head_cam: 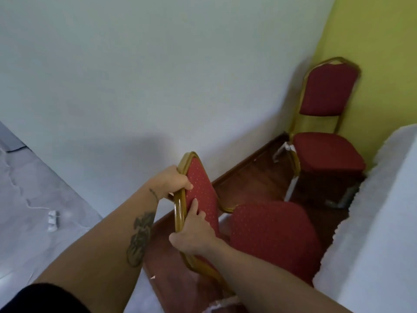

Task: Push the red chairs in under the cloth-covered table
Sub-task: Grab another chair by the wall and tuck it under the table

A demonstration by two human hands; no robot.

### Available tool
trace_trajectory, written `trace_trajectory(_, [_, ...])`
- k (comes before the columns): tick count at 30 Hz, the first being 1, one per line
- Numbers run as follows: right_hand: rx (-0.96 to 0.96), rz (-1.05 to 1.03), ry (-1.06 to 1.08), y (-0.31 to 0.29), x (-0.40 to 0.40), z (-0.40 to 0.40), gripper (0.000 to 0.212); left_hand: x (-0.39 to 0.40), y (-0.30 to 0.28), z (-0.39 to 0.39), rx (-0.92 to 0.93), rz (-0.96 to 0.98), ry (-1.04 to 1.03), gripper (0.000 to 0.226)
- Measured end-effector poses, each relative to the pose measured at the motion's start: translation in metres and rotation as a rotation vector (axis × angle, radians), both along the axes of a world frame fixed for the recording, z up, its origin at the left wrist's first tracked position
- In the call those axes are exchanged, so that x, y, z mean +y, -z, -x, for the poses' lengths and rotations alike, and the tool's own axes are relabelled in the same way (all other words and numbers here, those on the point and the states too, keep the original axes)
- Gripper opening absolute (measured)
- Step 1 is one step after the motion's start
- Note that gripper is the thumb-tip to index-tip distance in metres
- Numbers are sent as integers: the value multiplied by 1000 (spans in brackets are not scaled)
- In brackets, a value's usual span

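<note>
A red chair [273,233] with a gold frame and dotted fabric stands right below me, its seat facing the white cloth-covered table [379,222] at the right. My left hand [174,182] grips the top of its backrest. My right hand [194,233] holds the backrest's near edge lower down. The seat's right side meets the cloth's fringed edge. A second red chair [325,152] stands farther back in the corner, beside the table, with its front edge near the cloth.
A white wall [135,86] runs along the left and a yellow-green wall [372,41] closes the corner behind the far chair. Dark wooden floor [248,177] lies between wall and table. At the lower left is grey flooring with a small white scrap [53,220].
</note>
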State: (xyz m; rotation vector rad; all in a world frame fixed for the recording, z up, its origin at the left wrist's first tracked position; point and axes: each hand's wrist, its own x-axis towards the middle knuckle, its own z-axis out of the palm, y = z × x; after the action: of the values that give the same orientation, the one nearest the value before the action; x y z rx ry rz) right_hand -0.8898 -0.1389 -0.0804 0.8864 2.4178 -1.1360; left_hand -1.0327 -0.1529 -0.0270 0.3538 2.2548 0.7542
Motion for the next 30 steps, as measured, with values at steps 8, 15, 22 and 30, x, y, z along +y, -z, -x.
trace_trajectory(8, [11,-23,78,-1,31,1,120,36,11,2,-59,-92,15,47])
trace_trajectory(15, [13,-23,168,0,93,-42,123,95,13,-33,-84,-163,76,39])
trace_trajectory(22, [53,-30,306,9,158,-97,119,164,26,-72,-164,-172,140,64])
trace_trajectory(30, [69,-103,572,6,192,-153,72,224,23,-127,-234,-294,63,84])
